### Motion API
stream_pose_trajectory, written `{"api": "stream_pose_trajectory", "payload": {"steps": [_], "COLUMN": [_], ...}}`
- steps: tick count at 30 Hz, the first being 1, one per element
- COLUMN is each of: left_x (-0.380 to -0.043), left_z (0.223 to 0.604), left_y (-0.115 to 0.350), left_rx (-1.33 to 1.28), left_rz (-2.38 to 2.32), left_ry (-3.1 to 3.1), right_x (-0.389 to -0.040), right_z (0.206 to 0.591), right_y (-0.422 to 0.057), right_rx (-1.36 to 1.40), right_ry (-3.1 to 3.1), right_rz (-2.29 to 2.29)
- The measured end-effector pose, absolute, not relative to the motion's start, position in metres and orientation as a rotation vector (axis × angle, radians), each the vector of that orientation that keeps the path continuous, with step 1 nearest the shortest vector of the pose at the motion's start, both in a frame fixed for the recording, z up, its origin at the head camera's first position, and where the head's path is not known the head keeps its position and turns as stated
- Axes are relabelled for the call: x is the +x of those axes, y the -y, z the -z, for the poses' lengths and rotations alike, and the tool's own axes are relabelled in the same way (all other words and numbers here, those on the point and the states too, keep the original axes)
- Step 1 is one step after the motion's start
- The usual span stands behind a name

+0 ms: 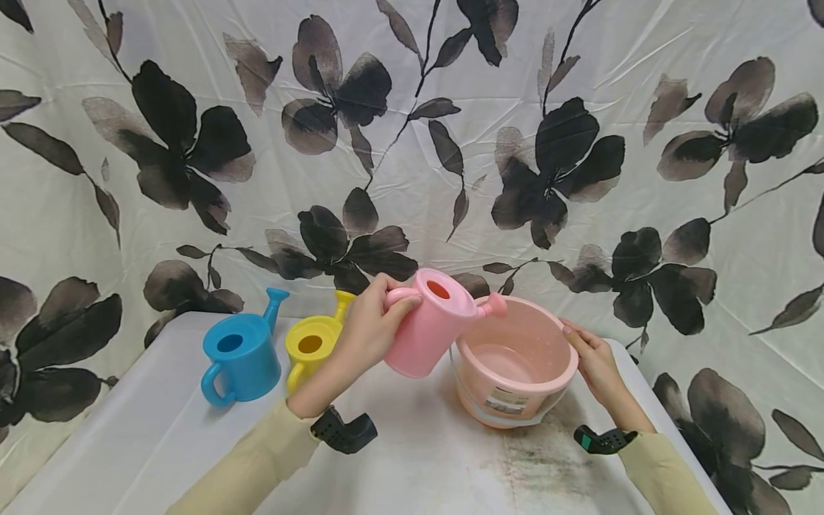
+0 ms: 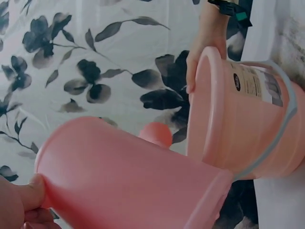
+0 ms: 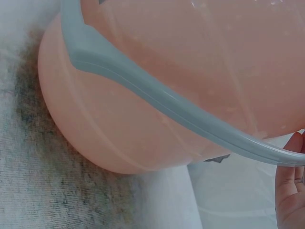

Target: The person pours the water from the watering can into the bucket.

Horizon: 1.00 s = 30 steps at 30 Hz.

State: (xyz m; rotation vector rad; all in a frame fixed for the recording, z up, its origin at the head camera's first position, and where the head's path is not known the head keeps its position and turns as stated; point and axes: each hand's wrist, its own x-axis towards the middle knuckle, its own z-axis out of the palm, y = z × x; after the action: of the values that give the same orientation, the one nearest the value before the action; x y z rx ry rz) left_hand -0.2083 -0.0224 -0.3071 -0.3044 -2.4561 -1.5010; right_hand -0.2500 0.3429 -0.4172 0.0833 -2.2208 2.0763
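My left hand [image 1: 372, 320] grips the handle of a pink watering can [image 1: 425, 336]. The can is lifted off the table and tilted, its spout end [image 1: 494, 305] over the near-left rim of a pink bucket [image 1: 524, 357]. At the bucket's right side, my right hand [image 1: 595, 361] holds the rim, with fingers [image 2: 191, 76] against its edge. In the right wrist view the fingers sit partly behind the grey bail handle [image 3: 157, 98]. No stream from the spout is visible.
A blue watering can [image 1: 243, 357] and a yellow watering can [image 1: 312, 343] stand on the white table [image 1: 399, 458], left of my left arm. A dark stain [image 1: 553, 458] marks the cloth before the bucket. Behind hangs a floral curtain [image 1: 418, 179].
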Motion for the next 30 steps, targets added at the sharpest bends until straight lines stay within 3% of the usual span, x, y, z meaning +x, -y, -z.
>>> {"api": "stream_pose_trajectory", "payload": {"steps": [30], "left_x": [-0.229], "left_z": [0.284], "left_y": [0.011], "left_rx": [-0.406], "left_rz": [1.332], "left_ry": [2.630], "right_x": [-0.248], "right_z": [0.415], "right_y": [-0.342], "right_rx": [0.072], "right_ry": [2.217], "right_rz": [-2.093]}}
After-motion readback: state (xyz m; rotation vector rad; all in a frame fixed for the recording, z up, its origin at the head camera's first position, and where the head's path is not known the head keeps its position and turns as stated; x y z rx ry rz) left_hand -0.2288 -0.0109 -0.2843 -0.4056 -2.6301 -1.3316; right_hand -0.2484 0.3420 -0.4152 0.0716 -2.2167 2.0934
